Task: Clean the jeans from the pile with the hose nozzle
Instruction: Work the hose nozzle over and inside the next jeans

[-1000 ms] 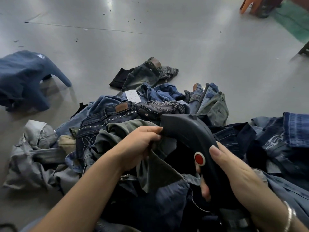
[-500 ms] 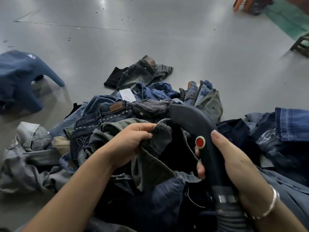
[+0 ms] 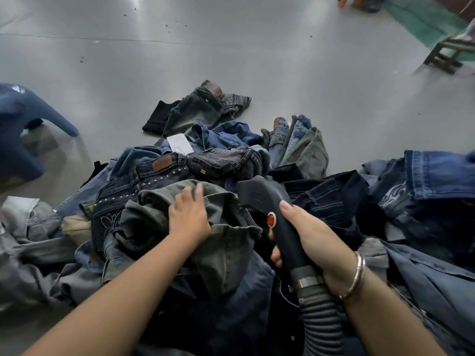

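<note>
Left hand (image 3: 189, 214) now off the olive-grey jeans (image 3: 226, 242): half a second ago bunched around a fold of that denim right at the nozzle mouth, now laid flat on top with fingers straight and spread, pressing or smoothing, gripping nothing. Right hand (image 3: 312, 237) wrapped as before around the handle of the black hose nozzle (image 3: 272, 204), index finger stretched along the top beside the red button (image 3: 271, 219), thumb underneath; ribbed grey hose (image 3: 322, 322) trailing down toward the bottom edge. Nozzle mouth lifted clear of the fabric, pointing left over the olive-grey pair, close to the left fingertips but not touching them.

Olive-grey jeans lying crumpled on top of the pile (image 3: 180, 173) of denim on the grey floor (image 3: 231, 55), directly in front, between the two forearms. Likely meaning: one spot finished, cloth released and flattened for the next pass, or for lifting the pair aside. Whether the nozzle is running: impossible to tell. A studded dark pair (image 3: 144, 183) just behind.
</note>
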